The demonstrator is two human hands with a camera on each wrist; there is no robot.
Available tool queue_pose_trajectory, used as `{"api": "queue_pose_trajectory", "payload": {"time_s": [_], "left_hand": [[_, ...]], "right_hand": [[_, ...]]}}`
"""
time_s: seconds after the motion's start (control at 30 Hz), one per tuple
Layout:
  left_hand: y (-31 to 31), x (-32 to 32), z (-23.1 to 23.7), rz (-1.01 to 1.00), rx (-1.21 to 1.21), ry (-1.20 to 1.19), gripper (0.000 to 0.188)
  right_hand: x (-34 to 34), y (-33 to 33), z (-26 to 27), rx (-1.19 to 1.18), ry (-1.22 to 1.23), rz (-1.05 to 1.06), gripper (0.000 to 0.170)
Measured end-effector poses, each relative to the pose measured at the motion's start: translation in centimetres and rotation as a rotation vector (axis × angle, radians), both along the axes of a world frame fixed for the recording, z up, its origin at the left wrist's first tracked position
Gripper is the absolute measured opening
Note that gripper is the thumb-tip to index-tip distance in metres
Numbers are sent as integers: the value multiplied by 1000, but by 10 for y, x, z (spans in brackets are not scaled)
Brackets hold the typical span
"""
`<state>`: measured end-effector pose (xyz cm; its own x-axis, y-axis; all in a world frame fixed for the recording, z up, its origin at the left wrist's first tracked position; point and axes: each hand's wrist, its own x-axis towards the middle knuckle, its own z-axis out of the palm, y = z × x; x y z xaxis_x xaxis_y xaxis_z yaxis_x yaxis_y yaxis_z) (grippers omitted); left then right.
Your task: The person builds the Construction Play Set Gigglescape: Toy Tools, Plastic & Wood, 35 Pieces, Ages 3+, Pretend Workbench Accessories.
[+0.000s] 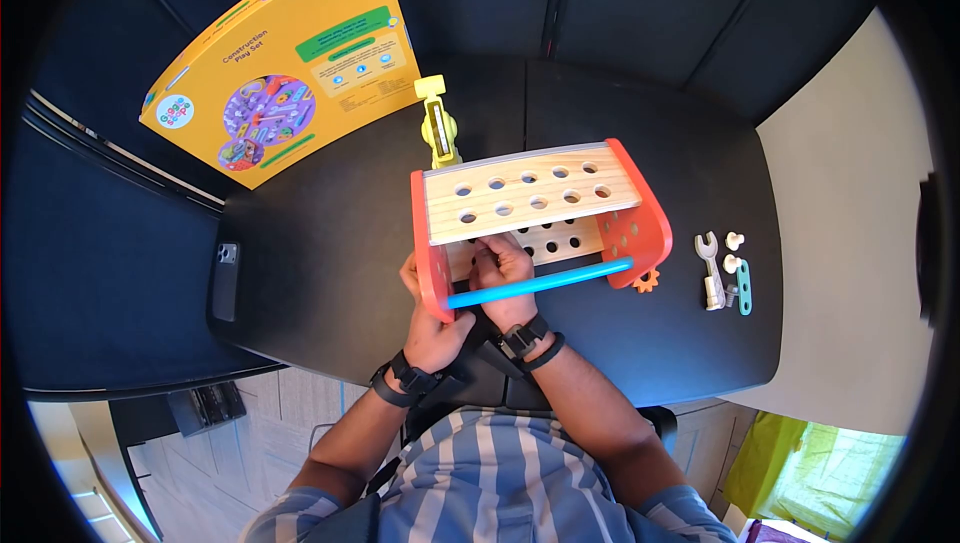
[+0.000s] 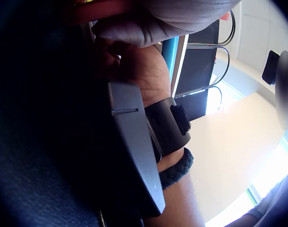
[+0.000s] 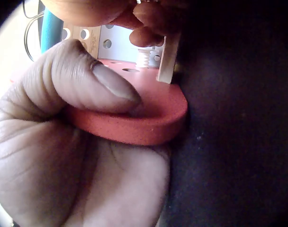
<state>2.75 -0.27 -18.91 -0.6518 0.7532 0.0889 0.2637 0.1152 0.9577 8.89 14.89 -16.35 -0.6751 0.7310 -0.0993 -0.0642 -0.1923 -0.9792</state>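
Observation:
A toy workbench with a pegboard top (image 1: 535, 183) of pale wood, red side panels (image 1: 640, 233) and a blue bar (image 1: 540, 284) stands in front of the person. The left hand (image 1: 437, 338) grips its left side panel, thumb on the inner face and palm against the outside in the right wrist view. Reaching under the top, the right hand (image 1: 508, 278) has its fingers curled at that panel's inner side. There, a white threaded screw (image 3: 143, 57) stands at the red panel, the right fingertips (image 3: 146, 37) pinching its upper end. The top partly hides the right fingers.
Behind the workbench stand a yellow toy piece (image 1: 438, 128) and a yellow box (image 1: 270, 63). To the right lie a toy wrench (image 1: 709, 268), white screws (image 1: 735, 241) and a teal strip (image 1: 744, 288). An orange gear (image 1: 647, 281) sits by the right panel; a phone (image 1: 227, 278) lies at left.

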Motion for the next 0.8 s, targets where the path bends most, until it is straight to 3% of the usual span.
{"api": "queue_pose_trajectory", "payload": {"time_s": [0.1,0.53,0.73,0.8], "left_hand": [[3,1,4,7,21,16,26],[2,3,12,24,-2,11,22],[1,1,10,13,-36,-5,21],[1,1,10,19,-41,-4,21]], "right_hand": [[-5,-3,-13,132,94,-92,27],[-3,0,-10,-3,20,-12,23],[-9,-2,-22,227,22,-144,16],[-6,-4,-12,107,61,-147,32]]}}
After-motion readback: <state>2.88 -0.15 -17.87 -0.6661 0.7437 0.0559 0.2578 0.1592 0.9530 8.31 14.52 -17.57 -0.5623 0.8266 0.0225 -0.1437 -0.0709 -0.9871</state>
